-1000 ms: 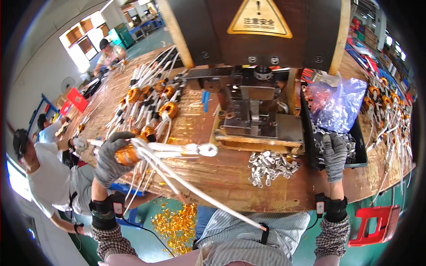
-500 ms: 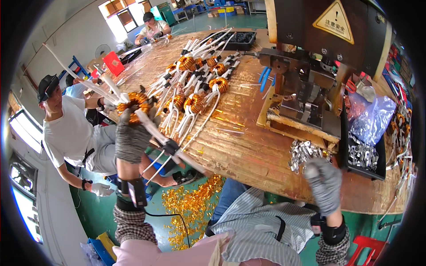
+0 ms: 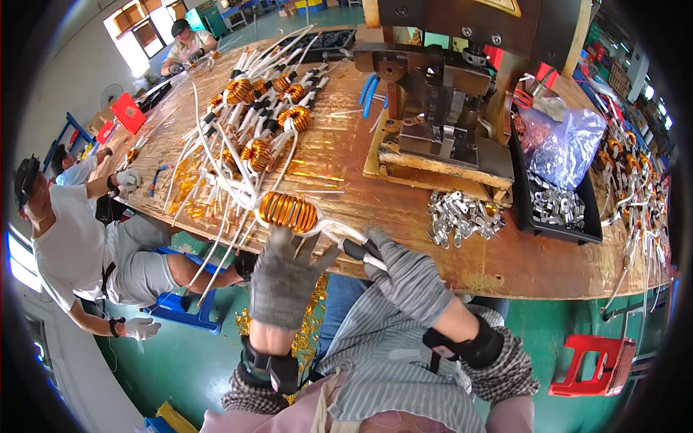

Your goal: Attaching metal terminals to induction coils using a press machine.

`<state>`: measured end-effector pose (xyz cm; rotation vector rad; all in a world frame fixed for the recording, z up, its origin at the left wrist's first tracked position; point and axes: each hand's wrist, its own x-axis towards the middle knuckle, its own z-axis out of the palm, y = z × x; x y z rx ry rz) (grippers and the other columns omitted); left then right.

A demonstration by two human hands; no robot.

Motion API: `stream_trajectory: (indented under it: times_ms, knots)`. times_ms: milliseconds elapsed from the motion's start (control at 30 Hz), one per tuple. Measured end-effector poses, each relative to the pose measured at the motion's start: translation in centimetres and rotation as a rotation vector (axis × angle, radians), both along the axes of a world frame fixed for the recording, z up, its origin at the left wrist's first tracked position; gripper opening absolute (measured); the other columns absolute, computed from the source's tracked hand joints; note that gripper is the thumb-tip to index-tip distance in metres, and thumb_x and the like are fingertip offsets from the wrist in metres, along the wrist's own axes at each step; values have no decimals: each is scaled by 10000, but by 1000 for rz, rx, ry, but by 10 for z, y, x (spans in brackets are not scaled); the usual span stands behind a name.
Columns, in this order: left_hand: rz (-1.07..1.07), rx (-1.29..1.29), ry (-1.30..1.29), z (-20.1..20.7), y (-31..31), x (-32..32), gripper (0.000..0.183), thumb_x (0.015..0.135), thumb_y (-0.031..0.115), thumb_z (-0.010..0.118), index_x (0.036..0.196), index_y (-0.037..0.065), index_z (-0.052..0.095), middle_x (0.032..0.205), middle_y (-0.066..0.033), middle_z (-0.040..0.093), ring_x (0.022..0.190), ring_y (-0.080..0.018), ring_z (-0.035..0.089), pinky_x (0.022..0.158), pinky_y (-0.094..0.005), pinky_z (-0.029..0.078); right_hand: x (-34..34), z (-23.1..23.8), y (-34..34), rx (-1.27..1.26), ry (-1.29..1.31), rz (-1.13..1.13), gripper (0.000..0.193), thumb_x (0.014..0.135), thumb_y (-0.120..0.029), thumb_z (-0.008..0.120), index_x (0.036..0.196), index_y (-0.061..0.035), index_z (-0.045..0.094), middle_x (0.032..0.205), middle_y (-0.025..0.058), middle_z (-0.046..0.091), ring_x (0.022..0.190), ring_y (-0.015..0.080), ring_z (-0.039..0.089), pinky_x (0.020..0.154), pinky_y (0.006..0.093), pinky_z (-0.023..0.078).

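A toroidal coil [image 3: 288, 212] of copper wire with white sleeved leads is at the table's near edge. Just below it is my left hand [image 3: 280, 278] in a grey glove, fingers spread, the tips at the coil's lower side. My right hand [image 3: 413, 278], also gloved, is closed round the coil's white lead [image 3: 345, 230], near a black sleeve [image 3: 357, 250] on it. Several similar coils [image 3: 256, 154] lie heaped beyond, their white leads crossing toward the near left.
A press machine [image 3: 447, 108] stands at the back right. Loose metal terminals [image 3: 462, 216] lie before it, beside a black tray [image 3: 559, 229] with more terminals and a plastic bag [image 3: 567, 151]. A co-worker [image 3: 61, 238] sits at left. A red stool [image 3: 588, 368] stands below right.
My left hand has brought the coil down and right to the table edge, and its fingers have spread. My right hand has left the terminal pile and closed on the lead. The view has shifted.
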<state>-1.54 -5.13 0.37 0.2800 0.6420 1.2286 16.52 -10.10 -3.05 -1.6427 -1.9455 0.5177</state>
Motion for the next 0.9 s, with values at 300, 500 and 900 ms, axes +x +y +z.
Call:
stream_trajectory:
  times_ms: [300,500,900]
  knots:
    - [-166,718,1116,-31,-28,-31,366,836,149,560,1171,24,482,1168,-151,494,1075,-263,507,877,-389,461,45,-3,33,-862,802,109,267,862,-282,560,986,-52,507,589,-23,490,416,70,473,321,214,379]
    - [-294,1705,1773,-30,28,31,582,624,203,732,1156,136,506,1124,-114,520,1074,-316,483,951,-437,368,42,-8,28,-370,174,75,329,838,-318,567,918,-5,505,631,113,565,535,239,588,461,356,470]
    - [-561,1631,1442,-41,64,56,457,604,265,758,1019,114,638,814,-82,581,699,-247,579,590,-332,482,65,1,-20,3,-180,4,286,895,-319,469,818,-48,519,585,122,531,489,268,543,445,355,423]
